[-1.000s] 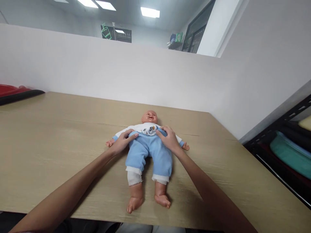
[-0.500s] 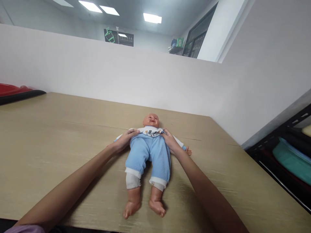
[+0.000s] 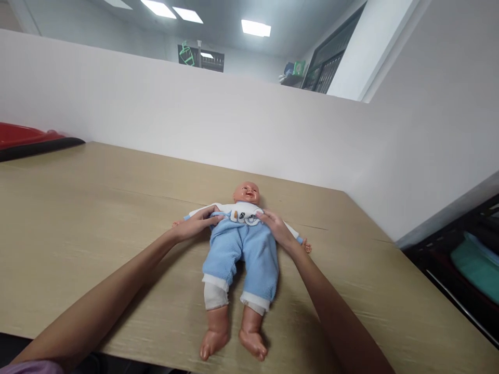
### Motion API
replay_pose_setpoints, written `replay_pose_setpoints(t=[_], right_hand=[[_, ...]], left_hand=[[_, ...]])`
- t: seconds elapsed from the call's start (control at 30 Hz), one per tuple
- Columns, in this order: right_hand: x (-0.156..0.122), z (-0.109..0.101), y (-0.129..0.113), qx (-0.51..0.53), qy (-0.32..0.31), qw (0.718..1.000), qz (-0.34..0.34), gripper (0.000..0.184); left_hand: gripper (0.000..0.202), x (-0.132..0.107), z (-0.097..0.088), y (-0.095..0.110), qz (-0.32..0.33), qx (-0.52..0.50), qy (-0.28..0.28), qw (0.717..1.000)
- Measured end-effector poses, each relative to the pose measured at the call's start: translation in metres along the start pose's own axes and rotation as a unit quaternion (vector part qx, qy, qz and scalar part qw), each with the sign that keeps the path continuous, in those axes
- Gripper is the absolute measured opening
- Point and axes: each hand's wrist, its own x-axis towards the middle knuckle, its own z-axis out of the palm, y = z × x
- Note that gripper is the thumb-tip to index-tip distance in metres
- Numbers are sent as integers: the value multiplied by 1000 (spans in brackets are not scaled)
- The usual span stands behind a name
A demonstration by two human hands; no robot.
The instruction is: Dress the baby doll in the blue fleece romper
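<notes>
A baby doll (image 3: 247,193) lies on its back on the wooden table, feet toward me. It wears a white shirt (image 3: 239,208) with an animal face and blue cuffs, and light blue fleece trousers (image 3: 228,246) with white cuffs. White cloth shows below the trouser cuffs, above the bare feet. My left hand (image 3: 198,222) pinches the trousers' waistband at the doll's side, where a blue edge lies over the shirt. At the opposite side my right hand (image 3: 276,227) has its fingers closed at the waist, by the shirt's printed face; the exact fold between them is partly hidden.
The wooden table (image 3: 117,218) extends around the doll to a white partition (image 3: 218,119) behind it. A red basin-like object (image 3: 23,136) with a black edge is at the far left. A dark rack (image 3: 440,259) holding teal fabric (image 3: 477,265) stands at the right.
My left hand has shifted a little outward, and a blue edge now shows by its thumb. My right fingers have moved slightly over the shirt. The camera view has shifted slightly.
</notes>
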Motion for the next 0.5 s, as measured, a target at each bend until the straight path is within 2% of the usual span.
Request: replay_pose_setpoints(t=[0.07,0.17,0.27,0.37,0.43,0.5], right_hand=[[-4,6,-12,-77,-22,996,-36,34],[-7,15,-23,-142,-48,986,-75,37],[-3,19,-24,-88,-48,991,-92,34],[3,21,-18,-44,2,994,-100,34],[6,21,-12,-62,28,993,-92,32],[6,21,-5,-110,37,990,-82,29]], left_hand=[[40,-1,6,1,6,-50,39,998],[40,-2,16,3,11,-44,48,998],[38,-1,23,5,19,-7,20,1000],[35,0,22,5,5,-5,-25,1000],[36,0,20,3,-1,-35,5,999],[38,0,20,1,-1,-82,72,994]])
